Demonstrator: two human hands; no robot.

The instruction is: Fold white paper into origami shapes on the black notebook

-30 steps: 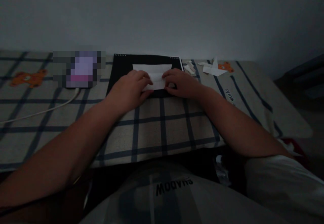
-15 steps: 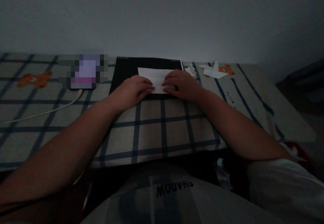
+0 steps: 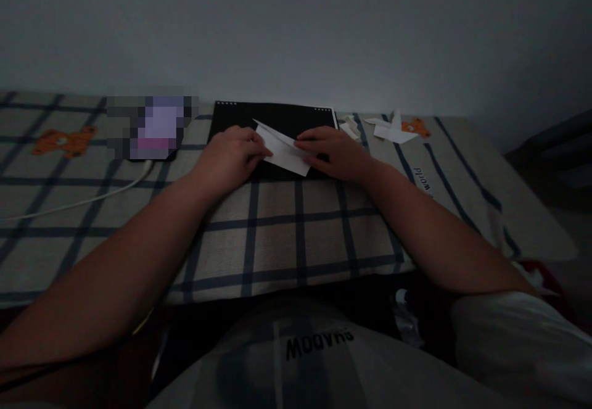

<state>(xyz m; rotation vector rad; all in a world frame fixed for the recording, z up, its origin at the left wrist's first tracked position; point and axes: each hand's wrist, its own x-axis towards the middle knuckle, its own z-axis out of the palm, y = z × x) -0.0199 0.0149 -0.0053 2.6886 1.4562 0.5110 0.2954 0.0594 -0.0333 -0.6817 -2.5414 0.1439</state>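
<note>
Both hands meet over a folded white paper (image 3: 283, 148) in dim light: the left hand (image 3: 234, 157) lies curled on the sheet's left end, fingertips pressing it, while the right hand (image 3: 333, 152) pins the opposite end, its fingers bent down onto the sheet. Whether either hand pinches the paper or merely presses on it cannot be told, since the undersides of the fingers are hidden. The paper lies skewed between the two hands on a black pad (image 3: 296, 119), whose near edge is covered by the hands and whose far edge shows a row of small pale dots. Beneath the pad and both forearms spreads a checked cloth (image 3: 296, 236) with dark stripes. Beyond the right hand, well apart from it, lie small folded paper pieces (image 3: 391, 130), their shapes hard to make out, beside an orange bear print (image 3: 416, 128). Left of the left hand sits a blurred-out object (image 3: 152, 126), with a pale cable (image 3: 87, 202) running from it toward the frame's left edge. A second orange bear print (image 3: 65, 140) lies farther left. Printed lettering on the cloth beyond the right forearm is too dark to read.
</note>
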